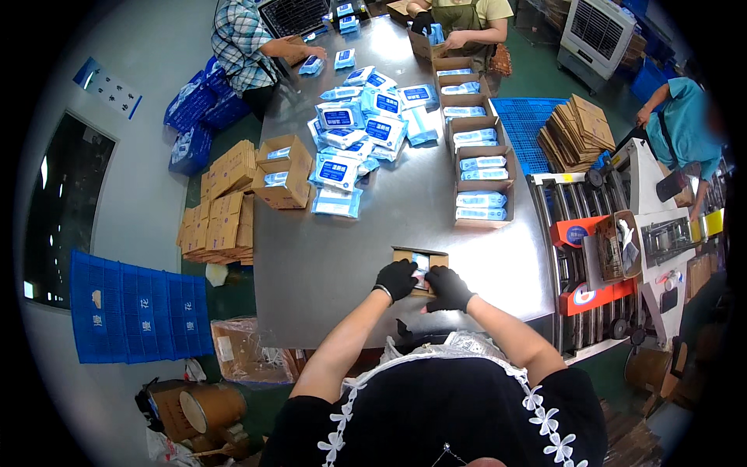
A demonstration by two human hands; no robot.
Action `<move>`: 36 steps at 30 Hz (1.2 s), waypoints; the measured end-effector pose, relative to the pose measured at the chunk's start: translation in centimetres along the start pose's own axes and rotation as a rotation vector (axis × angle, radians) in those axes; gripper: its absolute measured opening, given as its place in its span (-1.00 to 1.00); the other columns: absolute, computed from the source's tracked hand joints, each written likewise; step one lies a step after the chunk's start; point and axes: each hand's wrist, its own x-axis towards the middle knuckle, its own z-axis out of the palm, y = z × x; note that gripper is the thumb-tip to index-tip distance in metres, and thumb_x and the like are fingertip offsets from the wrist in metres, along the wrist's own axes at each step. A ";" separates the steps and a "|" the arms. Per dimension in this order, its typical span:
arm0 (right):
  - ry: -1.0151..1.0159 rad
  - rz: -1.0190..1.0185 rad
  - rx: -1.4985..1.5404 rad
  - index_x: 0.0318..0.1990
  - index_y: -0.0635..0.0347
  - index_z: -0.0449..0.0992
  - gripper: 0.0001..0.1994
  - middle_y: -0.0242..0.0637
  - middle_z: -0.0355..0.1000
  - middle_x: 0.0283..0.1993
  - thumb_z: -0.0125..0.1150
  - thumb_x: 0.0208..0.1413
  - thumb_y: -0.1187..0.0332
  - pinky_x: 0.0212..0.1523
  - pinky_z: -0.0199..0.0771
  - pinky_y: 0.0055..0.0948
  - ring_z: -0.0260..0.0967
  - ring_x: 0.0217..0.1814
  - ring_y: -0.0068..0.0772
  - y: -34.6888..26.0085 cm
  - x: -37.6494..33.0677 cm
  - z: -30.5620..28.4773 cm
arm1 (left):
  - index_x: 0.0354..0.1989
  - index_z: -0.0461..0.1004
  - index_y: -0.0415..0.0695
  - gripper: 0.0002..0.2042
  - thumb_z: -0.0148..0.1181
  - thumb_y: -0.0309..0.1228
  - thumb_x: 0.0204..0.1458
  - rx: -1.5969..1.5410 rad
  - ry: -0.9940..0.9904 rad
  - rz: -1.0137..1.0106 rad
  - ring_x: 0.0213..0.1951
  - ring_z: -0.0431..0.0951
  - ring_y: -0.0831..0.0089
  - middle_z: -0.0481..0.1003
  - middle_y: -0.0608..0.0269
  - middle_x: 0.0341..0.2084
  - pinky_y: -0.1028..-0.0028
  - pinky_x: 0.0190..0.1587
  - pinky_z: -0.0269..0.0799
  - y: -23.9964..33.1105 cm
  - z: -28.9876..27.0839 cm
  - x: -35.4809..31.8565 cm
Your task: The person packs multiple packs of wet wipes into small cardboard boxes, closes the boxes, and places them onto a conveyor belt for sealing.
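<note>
Both my hands wear black gloves and rest on a small open cardboard box point(406, 254) near the front edge of the steel table point(334, 257). My left hand point(397, 279) presses on the box's left side. My right hand point(447, 288) covers its right side. A blue-and-white pack point(421, 262) shows inside the box between my hands. Whether either hand grips the pack or only the box flaps is hard to tell.
A heap of blue-and-white packs point(358, 124) lies further back. A row of open filled boxes point(481, 183) runs along the right. A roller conveyor point(576, 233) and taping machine stand right. Two people work at the far end; a third stands at right. Flat cartons point(222, 206) and blue crates point(136, 315) sit left.
</note>
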 end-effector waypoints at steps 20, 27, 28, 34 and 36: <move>-0.031 0.140 -0.425 0.08 0.12 0.40 -0.50 -0.23 0.36 0.09 -0.01 0.13 -0.03 0.34 -0.20 0.10 0.17 0.28 -0.14 -2.8 8.5 1.9 | -0.01 0.32 -0.17 -0.70 0.05 -0.35 0.10 -1.437 0.196 -0.094 -0.03 0.45 0.23 0.42 0.07 -0.08 0.33 0.02 0.40 -5.8 9.9 2.2; 0.131 0.029 -0.330 -0.07 -0.04 0.55 -0.64 -0.27 0.29 0.24 0.07 0.07 0.02 0.37 -0.14 0.05 0.13 0.34 -0.22 2.4 -3.0 -2.3 | 0.01 0.30 -0.09 -0.69 0.04 -0.23 0.17 -1.880 -0.315 -0.192 -0.12 0.49 0.40 0.44 0.23 -0.13 0.34 -0.08 0.49 3.8 11.5 2.5; 0.123 0.001 -0.373 -0.14 -0.04 0.57 -0.69 -0.29 0.28 0.26 0.12 0.03 0.07 0.37 -0.12 0.02 0.14 0.33 -0.21 3.6 -4.2 -3.3 | 0.04 0.29 -0.13 -0.64 0.01 -0.18 0.19 -1.892 -0.384 -0.128 -0.09 0.49 0.37 0.42 0.18 -0.09 0.32 -0.04 0.47 4.6 12.3 2.9; 0.169 0.136 -0.441 -0.16 -0.06 0.52 -0.72 -0.29 0.25 0.27 0.19 -0.09 0.22 0.35 -0.10 0.10 0.10 0.35 -0.18 10.7 -12.1 -10.2 | -0.20 0.36 -0.11 -0.74 0.12 -0.18 0.13 -1.645 -0.377 -0.350 -0.41 0.56 0.34 0.49 0.18 -0.46 0.36 -0.25 0.54 11.9 12.7 7.0; 0.183 0.126 -0.459 -0.16 -0.04 0.47 -0.67 -0.25 0.25 0.25 0.23 -0.15 0.18 0.34 -0.10 0.13 0.11 0.34 -0.13 13.1 -14.4 -12.7 | -0.28 0.34 -0.15 -0.74 0.13 -0.21 0.12 -1.240 -0.094 -0.251 -0.47 0.51 0.34 0.48 0.13 -0.50 0.37 -0.34 0.45 11.7 12.4 8.3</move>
